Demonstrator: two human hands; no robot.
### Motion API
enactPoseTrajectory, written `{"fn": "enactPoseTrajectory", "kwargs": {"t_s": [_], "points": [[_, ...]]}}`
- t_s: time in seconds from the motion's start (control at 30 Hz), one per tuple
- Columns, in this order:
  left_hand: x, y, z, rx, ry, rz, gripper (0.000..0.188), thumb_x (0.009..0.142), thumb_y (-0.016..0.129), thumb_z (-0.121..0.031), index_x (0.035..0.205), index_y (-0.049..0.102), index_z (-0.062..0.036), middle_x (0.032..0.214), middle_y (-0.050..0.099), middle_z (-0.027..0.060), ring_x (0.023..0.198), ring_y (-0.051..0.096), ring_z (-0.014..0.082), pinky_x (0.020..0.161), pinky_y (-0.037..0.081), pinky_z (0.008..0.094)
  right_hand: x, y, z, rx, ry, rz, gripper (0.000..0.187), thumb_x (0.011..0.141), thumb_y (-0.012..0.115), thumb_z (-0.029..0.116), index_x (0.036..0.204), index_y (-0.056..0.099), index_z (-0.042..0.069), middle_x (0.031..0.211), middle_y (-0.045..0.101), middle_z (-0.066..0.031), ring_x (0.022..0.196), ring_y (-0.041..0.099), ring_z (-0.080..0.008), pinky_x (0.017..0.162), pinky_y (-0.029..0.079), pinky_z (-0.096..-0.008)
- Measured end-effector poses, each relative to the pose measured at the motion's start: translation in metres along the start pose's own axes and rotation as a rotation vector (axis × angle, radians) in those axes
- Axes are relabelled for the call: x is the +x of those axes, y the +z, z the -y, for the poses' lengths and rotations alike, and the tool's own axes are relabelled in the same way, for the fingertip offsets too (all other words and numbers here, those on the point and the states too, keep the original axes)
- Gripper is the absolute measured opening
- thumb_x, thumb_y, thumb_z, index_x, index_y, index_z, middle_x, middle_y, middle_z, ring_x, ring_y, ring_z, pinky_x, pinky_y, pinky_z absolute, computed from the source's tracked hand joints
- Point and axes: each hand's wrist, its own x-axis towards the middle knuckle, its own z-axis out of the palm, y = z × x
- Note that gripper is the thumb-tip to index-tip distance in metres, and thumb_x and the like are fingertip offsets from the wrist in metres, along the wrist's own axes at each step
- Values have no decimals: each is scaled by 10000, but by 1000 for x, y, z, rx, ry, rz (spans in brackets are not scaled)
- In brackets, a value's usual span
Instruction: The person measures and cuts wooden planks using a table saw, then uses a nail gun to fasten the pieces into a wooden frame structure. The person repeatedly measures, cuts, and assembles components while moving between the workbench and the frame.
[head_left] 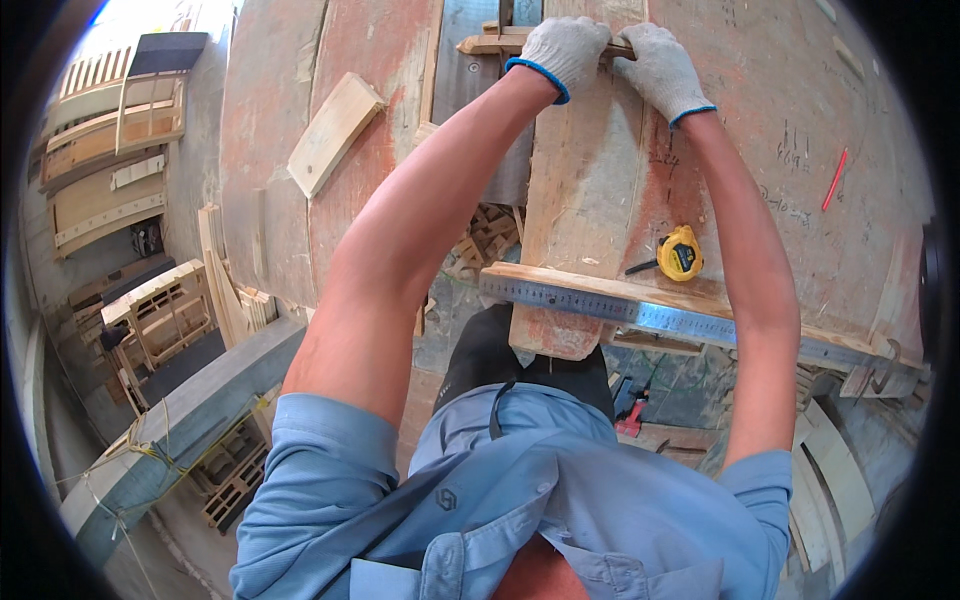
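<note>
At the far side of the wooden workbench (590, 200), both my hands wear white knit gloves with blue cuffs. A narrow wooden strip (485, 45) lies crosswise there, its pointed left end sticking out past my left hand (565, 52). That hand is closed over the strip from above. Close beside it, my right hand (662, 72) grips the strip's right part with its thumb toward me; the fingertips are partly hidden. Beneath the strip's left end runs a metal-lined gap (470, 90) in the bench.
A yellow tape measure (681, 253) and a red pencil (834, 180) lie on the bench to the right. Along its near edge runs a steel ruler (640, 311). To the left rests a pale board (335, 135). Wood offcuts (488, 238) are heaped below the gap.
</note>
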Motion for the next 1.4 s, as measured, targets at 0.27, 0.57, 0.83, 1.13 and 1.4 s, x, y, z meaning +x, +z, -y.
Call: {"fn": "enactPoseTrajectory", "kwargs": {"t_s": [0.27, 0.57, 0.83, 1.13, 1.4], "points": [[-7, -21, -17, 86, 117, 23, 168, 874, 655, -116, 1041, 671, -114, 987, 721, 114, 932, 715, 324, 858, 563, 438, -17, -37, 34, -52, 120, 123, 355, 857, 721, 398, 968, 694, 62, 994, 694, -197, 958, 674, -385, 851, 537, -478], [-137, -122, -87, -65, 288, 75, 279, 858, 680, -136, 1135, 653, -107, 1157, 652, 55, 1164, 605, 216, 1159, 372, 438, -155, -93, 145, 1032, 649, 405, 422, 929, 715, 347, 1141, 660, -14, 843, 648, -81, 737, 625, -144, 682, 523, -317], [-247, -133, -111, -1554, -950, -340, 634, 996, 624, -225, 1531, 362, -8, 1345, 579, 168, 1239, 595, 271, 1032, 508, 418, -192, -63, 261, 1080, 630, 168, 454, 935, 732, 269, 1264, 603, -16, 950, 707, -113, 832, 673, -185, 750, 551, -347], [-343, -142, -95, -2276, -1028, -583, 542, 1024, 586, -252, 1470, 423, 10, 1361, 600, 179, 1233, 612, 322, 1058, 506, 484, -219, -56, 325, 1461, 666, 357, 357, 1000, 627, 315, 1134, 633, -15, 834, 666, -44, 704, 613, -93, 610, 509, -266], [-419, -171, -92, -2593, -946, -635, 622, 986, 601, -308, 1488, 400, -1, 1431, 518, 245, 1283, 565, 387, 1097, 467, 543, -246, -51, 372, 1643, 695, 576, 381, 1055, 550, 371, 1129, 628, 6, 800, 641, -30, 648, 612, -93, 558, 490, -227]]}}
